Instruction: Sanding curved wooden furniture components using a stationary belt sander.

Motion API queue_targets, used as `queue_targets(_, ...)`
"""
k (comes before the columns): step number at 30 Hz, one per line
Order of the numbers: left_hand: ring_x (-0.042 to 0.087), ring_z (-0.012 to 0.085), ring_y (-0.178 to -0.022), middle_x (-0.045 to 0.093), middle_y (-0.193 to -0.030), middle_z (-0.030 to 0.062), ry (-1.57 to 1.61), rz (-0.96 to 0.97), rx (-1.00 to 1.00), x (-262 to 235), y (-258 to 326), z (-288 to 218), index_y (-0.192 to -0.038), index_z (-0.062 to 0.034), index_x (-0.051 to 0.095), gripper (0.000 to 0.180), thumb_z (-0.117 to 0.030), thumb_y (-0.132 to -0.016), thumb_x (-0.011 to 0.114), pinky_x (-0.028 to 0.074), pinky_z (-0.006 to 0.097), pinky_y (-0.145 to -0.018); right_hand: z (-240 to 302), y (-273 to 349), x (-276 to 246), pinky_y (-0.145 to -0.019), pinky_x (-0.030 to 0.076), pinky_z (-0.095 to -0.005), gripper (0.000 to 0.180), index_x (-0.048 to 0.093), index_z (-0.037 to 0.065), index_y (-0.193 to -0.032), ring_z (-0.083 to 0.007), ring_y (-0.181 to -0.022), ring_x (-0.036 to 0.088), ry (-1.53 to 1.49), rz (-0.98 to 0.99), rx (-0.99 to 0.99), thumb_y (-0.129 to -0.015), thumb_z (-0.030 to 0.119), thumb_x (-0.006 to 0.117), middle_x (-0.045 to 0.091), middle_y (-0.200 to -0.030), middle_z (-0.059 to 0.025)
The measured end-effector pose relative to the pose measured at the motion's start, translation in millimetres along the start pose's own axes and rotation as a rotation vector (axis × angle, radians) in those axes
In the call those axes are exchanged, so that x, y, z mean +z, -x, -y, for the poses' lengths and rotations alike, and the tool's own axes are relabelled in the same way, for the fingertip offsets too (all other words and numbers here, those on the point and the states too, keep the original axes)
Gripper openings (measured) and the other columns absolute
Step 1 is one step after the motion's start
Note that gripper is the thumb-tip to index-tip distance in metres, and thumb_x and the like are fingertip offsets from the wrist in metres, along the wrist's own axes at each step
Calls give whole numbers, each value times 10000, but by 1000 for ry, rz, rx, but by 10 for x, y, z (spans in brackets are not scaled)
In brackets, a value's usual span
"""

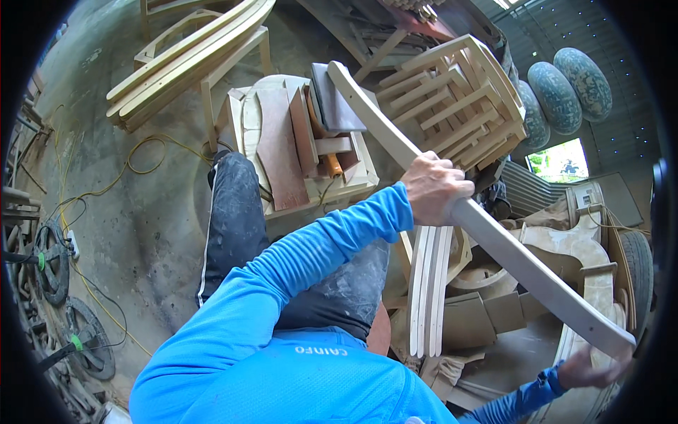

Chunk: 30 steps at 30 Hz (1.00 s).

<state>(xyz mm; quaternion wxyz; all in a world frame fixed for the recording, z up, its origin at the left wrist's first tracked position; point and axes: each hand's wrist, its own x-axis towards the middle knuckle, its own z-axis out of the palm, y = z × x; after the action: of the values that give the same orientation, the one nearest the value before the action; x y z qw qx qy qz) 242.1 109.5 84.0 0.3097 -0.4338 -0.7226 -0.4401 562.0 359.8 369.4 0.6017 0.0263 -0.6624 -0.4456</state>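
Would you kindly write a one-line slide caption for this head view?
Left hand grips a long curved wooden piece mid-length while the right hand supports its lower end, above stacked chair parts.

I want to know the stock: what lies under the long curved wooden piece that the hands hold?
Under the curved wooden piece, upright curved slats and cut wooden parts show. What lies directly beneath it is covered.

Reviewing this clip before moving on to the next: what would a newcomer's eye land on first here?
First, the long curved wooden piece slanting across the middle, gripped around its middle by the left hand and touched at its lower end by the right hand. Next, the bright blue sleeve below it. Behind, a stack of wooden chair frames sits at upper right.
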Motion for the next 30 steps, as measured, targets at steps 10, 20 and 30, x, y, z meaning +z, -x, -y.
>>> queue_targets(10, 673, 242, -860, 667, -851, 30, 2, -47, -65, 85, -7, -154, -868, -178, 678, 348, -374, -633, 845, 474, 439, -805, 51, -52, 181, -1215, 341, -539, 645, 390, -82, -1508, -341, -1368, 525, -1672, 33, 649, -993, 188, 667, 545, -1437, -198)
queue_targets(20, 600, 334, -1184, 676, -1115, 100, -83, -181, -263, -156, 266, 1589, -1043, -156, 691, 496, -311, -625, 909, 424, 504, -1081, 2421, -417, 638, -862, 516, -458, 176, 482, 165, -889, -164, -769, 509, -2010, 1, 910, -1057, 167, 535, 466, -793, -1)
queue_targets(30, 265, 383, -1551, 412, -1608, 108, -266, 147, -612, -547, 598, 2361, -1423, -215, 551, 805, -412, -714, 876, 129, 636, -1272, 4812, -73, 1031, -1090, 486, -580, 221, 618, 66, -912, -335, -1115, 711, -2104, 241, 234, -827, -56, 781, 749, -1029, -174)
